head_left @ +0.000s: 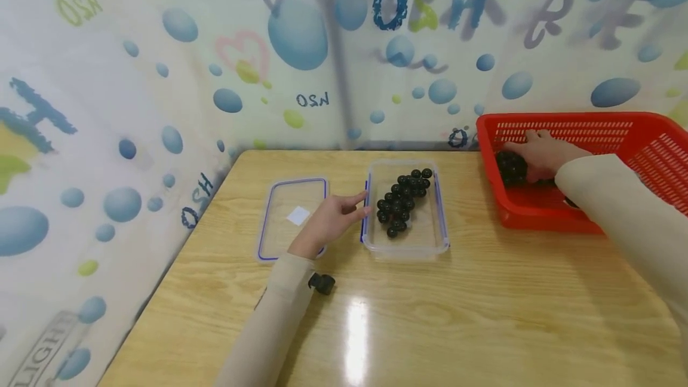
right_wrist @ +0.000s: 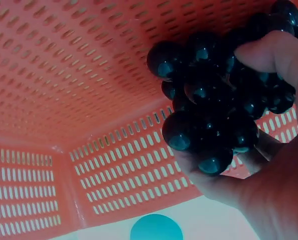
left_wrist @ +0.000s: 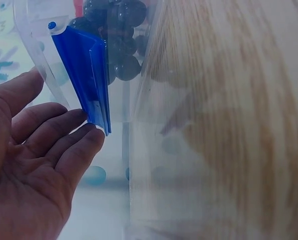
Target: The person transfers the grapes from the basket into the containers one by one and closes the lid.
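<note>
A bunch of black grapes [head_left: 402, 199] lies in the clear plastic box [head_left: 421, 242]. My left hand [head_left: 337, 218] is at the box's left side, fingers fairly straight. In the left wrist view its fingertips [left_wrist: 96, 136] meet the blue side clip [left_wrist: 83, 67]. Over at the right, my right hand [head_left: 545, 155] reaches inside the red basket [head_left: 553, 223]. It grips a second bunch of black grapes [right_wrist: 209, 95], thumb on one side and fingers round the other.
The clear lid [head_left: 285, 237] with a blue seal and a white label lies left of the box. A wall with printed bubbles [head_left: 298, 34] borders the wooden table [head_left: 408, 315] at the back and left. More dark fruit shows under the right sleeve [head_left: 602, 196].
</note>
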### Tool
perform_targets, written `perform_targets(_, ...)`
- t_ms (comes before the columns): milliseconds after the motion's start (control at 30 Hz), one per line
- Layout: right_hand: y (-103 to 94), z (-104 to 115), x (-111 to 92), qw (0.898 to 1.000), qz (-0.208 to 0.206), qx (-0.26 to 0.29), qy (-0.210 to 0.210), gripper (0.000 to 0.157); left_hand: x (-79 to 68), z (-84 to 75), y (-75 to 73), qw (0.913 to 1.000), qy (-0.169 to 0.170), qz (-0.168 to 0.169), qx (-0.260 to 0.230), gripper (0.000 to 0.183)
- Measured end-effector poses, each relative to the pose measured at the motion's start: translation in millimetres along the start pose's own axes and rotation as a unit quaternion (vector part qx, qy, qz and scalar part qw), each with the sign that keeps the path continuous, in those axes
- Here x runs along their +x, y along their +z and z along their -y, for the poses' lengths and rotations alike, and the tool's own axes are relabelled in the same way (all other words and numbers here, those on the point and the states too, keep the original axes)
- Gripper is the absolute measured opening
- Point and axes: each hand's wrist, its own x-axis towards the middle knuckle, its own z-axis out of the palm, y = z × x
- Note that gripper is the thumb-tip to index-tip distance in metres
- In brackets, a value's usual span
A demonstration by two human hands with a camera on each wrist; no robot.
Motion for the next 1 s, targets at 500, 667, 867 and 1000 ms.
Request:
perform_targets(500,-33.9,-7,-22,0.997,-0.056,-0.053,-0.02,0.06,1.0,1.2,1.6,1.0,-0.003,-0.001,-0.003,0.053)
perform_targets(667,-52.3,-7,-40,0.994,-0.096,-0.032,-0.037,0.052,0.5,2.9,3.9,0.9999,-0.008,0.001,-0.006,0.054)
perform_targets(867,-72.1,-1,-65,0.985,-0.159,-0.015,-0.071,0.053,2.5,1.2,3.4,0.9999,0.003,-0.008,-0.01,0.051)
perform_targets(1000,-77.7,15,-76,0.981,-0.172,-0.019,-0.089,0.054,2.8,0.0,3.7,0.9999,0.002,-0.007,-0.009,0.051)
